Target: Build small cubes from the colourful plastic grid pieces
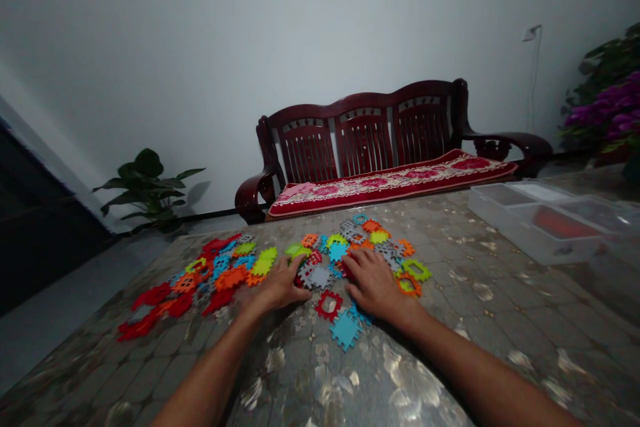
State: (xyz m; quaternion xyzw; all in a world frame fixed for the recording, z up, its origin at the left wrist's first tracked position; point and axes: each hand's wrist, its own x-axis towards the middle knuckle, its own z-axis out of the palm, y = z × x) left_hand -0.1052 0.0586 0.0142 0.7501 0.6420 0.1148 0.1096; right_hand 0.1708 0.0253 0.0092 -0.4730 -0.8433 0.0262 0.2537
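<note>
Take the solid gray interlocking tile (320, 277) as your landmark; it lies flat on the patterned tabletop (300, 373), between your two hands. Your left hand (281, 285) is just to the left of it, thumb and fingers spread apart in an open curve, with the thumb tip close to the tile's near left edge. Your right hand (375, 283) is to the right of it, palm down, fingers bent over a dark red tile (346, 272) that they partly hide; whether they grip it or only rest on it, you cannot tell from here.

The gray tile is roughly square, so no long axis stands out. It lies rightward of your left grip and leftward of your right one, and the left hand looks nearer.

On the near side of the gray tile is a red frame tile (339, 309), then a solid blue tile (346, 329) farther toward you. Just beyond it, slightly right, is a bright cyan tile (339, 251). Well to its left is a yellow-green tile (266, 261); far to its right stands a clear plastic box (540, 240).
</note>
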